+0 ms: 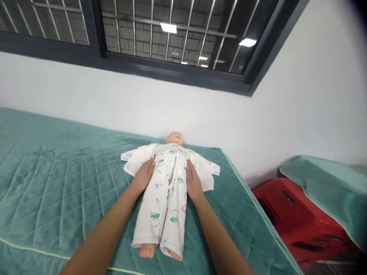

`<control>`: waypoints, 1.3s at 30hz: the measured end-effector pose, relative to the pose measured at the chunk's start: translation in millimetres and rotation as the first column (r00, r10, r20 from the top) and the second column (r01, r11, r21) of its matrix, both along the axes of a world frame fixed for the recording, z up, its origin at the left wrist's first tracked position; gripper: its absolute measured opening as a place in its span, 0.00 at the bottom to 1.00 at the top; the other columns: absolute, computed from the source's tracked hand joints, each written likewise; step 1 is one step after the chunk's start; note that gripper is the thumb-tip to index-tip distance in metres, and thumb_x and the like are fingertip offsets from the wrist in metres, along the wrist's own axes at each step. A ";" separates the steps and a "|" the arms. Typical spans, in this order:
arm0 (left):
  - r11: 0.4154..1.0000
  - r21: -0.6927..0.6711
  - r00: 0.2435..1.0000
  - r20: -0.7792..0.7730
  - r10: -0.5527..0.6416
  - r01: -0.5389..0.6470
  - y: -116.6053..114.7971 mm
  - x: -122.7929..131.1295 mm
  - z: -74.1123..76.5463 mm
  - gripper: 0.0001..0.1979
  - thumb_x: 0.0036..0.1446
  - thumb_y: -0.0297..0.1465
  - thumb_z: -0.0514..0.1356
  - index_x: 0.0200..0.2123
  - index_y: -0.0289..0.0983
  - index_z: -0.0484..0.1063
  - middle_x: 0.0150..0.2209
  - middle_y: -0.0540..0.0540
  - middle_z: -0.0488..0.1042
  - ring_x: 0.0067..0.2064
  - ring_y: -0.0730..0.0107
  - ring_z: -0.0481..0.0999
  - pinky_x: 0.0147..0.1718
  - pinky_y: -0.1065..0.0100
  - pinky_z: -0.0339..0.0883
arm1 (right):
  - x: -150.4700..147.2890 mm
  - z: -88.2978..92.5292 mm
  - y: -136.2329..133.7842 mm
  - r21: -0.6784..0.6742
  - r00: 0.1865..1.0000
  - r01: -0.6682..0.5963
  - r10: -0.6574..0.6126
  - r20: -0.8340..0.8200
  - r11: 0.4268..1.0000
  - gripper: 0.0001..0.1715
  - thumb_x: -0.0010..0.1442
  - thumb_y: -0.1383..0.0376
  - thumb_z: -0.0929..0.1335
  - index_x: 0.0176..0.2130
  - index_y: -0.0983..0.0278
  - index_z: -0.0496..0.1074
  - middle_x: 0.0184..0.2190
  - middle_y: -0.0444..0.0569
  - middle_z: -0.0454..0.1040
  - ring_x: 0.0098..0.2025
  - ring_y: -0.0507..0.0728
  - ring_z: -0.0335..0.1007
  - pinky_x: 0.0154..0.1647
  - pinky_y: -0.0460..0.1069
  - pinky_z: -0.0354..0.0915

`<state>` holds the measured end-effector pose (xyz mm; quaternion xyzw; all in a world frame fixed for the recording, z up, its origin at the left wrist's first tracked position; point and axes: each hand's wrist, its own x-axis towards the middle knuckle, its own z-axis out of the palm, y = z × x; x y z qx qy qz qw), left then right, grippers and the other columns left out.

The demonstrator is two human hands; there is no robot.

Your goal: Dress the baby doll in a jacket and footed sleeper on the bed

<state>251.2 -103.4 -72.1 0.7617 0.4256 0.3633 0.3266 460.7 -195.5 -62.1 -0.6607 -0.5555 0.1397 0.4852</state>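
A baby doll (174, 138) lies on its back on a green quilted cover, head toward the wall. White printed trousers (163, 191) cover its legs and reach high up the body; its feet stick out at the cuffs. Under them a white top (205, 168) is spread, its sleeves stretched out to both sides. My left hand (144, 175) is closed on the left edge of the trousers near the waist. On the opposite edge my right hand (195, 181) grips the trousers at about the same height. Fingers tucked beneath the cloth are partly hidden.
The green quilted cover (71, 183) extends far to the left and ends in a piped edge at the right. Beyond it stand red plastic stools (298, 217), partly under another green cloth (332, 187). A white wall (114, 103) and barred window (177, 72) rise behind.
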 end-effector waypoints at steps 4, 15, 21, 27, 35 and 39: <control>0.963 0.251 0.944 -0.329 -0.013 0.100 -25.1 -22.6 -20.0 0.22 0.65 0.34 0.53 0.59 0.34 0.68 0.62 0.36 0.67 0.64 0.54 0.63 0.64 0.51 0.54 | -8.0 -13.3 -49.1 -0.065 0.934 0.018 0.007 0.358 0.998 0.27 0.68 0.67 0.58 0.64 0.66 0.62 0.63 0.58 0.66 0.65 0.62 0.60 0.67 0.61 0.54; 0.888 0.337 0.835 -0.544 -0.086 0.311 -52.4 -45.0 -24.6 0.27 0.63 0.35 0.56 0.65 0.39 0.61 0.66 0.39 0.60 0.68 0.52 0.55 0.67 0.49 0.46 | -25.9 -4.6 -91.4 -0.065 0.842 0.004 0.032 0.539 0.998 0.22 0.64 0.75 0.59 0.51 0.66 0.75 0.51 0.56 0.75 0.54 0.59 0.68 0.59 0.52 0.62; 0.851 0.356 0.845 -0.507 -0.172 0.387 -43.0 -41.4 -17.1 0.26 0.64 0.32 0.53 0.65 0.38 0.61 0.66 0.38 0.60 0.68 0.57 0.56 0.68 0.50 0.44 | -27.4 -2.2 -90.3 -0.094 0.829 -0.053 0.096 0.551 0.994 0.22 0.65 0.74 0.60 0.53 0.62 0.73 0.50 0.53 0.74 0.54 0.59 0.67 0.57 0.51 0.62; 0.850 0.390 0.909 -0.359 -0.213 0.353 -38.4 -37.8 1.8 0.27 0.62 0.33 0.56 0.63 0.36 0.63 0.64 0.39 0.64 0.65 0.52 0.63 0.67 0.54 0.47 | -25.5 -0.3 -79.3 -0.151 0.749 -0.037 0.128 0.650 0.988 0.22 0.62 0.75 0.62 0.52 0.63 0.74 0.47 0.55 0.75 0.51 0.61 0.67 0.56 0.53 0.62; 0.899 0.318 0.927 -0.317 -0.200 0.303 -36.1 -34.6 12.5 0.24 0.58 0.30 0.57 0.59 0.37 0.67 0.62 0.39 0.68 0.63 0.55 0.65 0.65 0.54 0.54 | -25.4 2.8 -73.4 -0.099 0.685 -0.021 0.087 0.724 0.995 0.19 0.59 0.77 0.63 0.45 0.64 0.75 0.42 0.54 0.73 0.44 0.61 0.65 0.47 0.53 0.63; 0.918 0.299 0.940 -0.293 -0.173 0.262 -42.1 -35.6 16.5 0.26 0.58 0.34 0.55 0.61 0.39 0.65 0.61 0.43 0.69 0.60 0.52 0.69 0.60 0.60 0.62 | -26.5 3.2 -78.2 -0.021 0.714 -0.035 0.040 0.699 0.999 0.13 0.61 0.74 0.63 0.40 0.64 0.75 0.40 0.53 0.72 0.42 0.60 0.64 0.45 0.53 0.61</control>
